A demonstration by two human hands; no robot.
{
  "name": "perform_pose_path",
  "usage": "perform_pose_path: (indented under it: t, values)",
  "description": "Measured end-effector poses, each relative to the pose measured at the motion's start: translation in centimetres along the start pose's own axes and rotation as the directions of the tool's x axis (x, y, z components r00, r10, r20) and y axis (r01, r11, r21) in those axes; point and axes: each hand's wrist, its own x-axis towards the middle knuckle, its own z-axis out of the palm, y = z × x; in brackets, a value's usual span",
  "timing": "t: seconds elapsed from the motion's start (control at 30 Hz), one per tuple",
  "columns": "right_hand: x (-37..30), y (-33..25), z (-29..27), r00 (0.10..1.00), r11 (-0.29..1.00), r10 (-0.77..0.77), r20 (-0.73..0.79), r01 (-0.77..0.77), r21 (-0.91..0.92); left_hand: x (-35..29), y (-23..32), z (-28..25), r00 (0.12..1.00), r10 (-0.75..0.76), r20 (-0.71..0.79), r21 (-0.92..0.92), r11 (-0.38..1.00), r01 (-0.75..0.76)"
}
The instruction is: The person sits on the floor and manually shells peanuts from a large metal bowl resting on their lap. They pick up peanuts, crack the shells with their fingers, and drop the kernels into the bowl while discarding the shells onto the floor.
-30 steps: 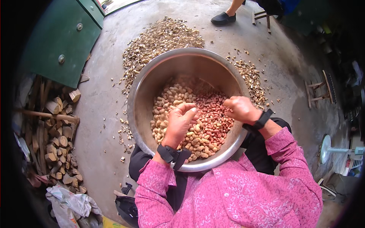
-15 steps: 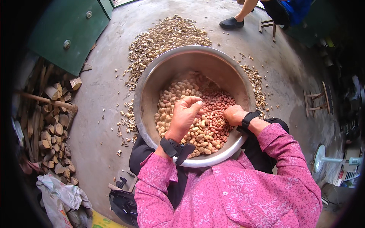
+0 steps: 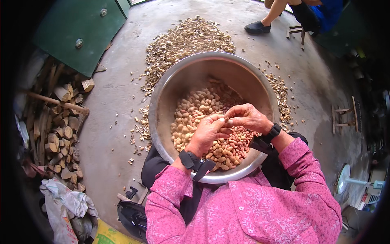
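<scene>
Left hand [image 3: 206, 134] and right hand [image 3: 251, 120] meet over a wide, round, shiny metal bowl [image 3: 163, 126]. Their thumbs and fingers are bent and pinched closed, tips touching or almost touching. What sits between the tips is too small to tell, though it could be a peanut.

Under the hands, tan peanuts in bumpy, dry shells [image 3: 194, 106] fill the bowl's left side and the part near the shirt. Small, smooth, pinkish-red peanut kernels [image 3: 245, 140] lie loose on its right side, round like beads. The bowl rests at the lap, between knees in soft black trousers [image 3: 153, 166].

Past the bowl, a big heap of broken, flaky tan shells [image 3: 187, 44] lies on the hard grey floor [image 3: 103, 138]. A smaller scatter of shell bits [image 3: 279, 90] lies just to the right. The shirt [image 3: 243, 207] is pink cloth with white leaf shapes, and each wrist has a black strap. Far left, rough chopped logs [image 3: 61, 140] with pale cut ends are piled up near a flat green cabinet [image 3: 69, 30] with round knobs.
</scene>
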Motion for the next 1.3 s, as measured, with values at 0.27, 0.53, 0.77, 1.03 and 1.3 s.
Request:
perform_pose_path:
  t: [0.27,0.53,0.77,1.03,1.3]
  values:
    - [0.4,-0.6,0.6,0.996,0.995,-0.055,-0.073,0.048,-0.090,0.2,0.0,-1.1,1.000,-0.029,0.008,-0.119,0.992,0.030]
    - [0.0,-1.1,1.2,0.989,0.932,-0.103,-0.103,0.060,-0.357,-0.2,-0.2,-0.6,0.998,0.056,-0.028,-0.090,0.994,-0.058]
    - [0.0,-0.4,1.2,0.964,0.868,-0.255,-0.077,0.193,-0.457,-0.3,0.3,-0.5,0.999,-0.004,0.040,-0.092,0.996,0.007]
    - [0.2,-0.2,1.4,0.946,0.775,-0.325,-0.014,0.257,-0.578,-0.3,-0.1,-0.5,0.998,-0.063,0.032,-0.074,0.995,0.065]
    - [0.0,-0.5,1.5,0.954,0.671,-0.297,0.054,0.248,-0.699,-0.4,-0.6,-0.5,0.998,-0.024,0.050,-0.090,0.996,0.028]
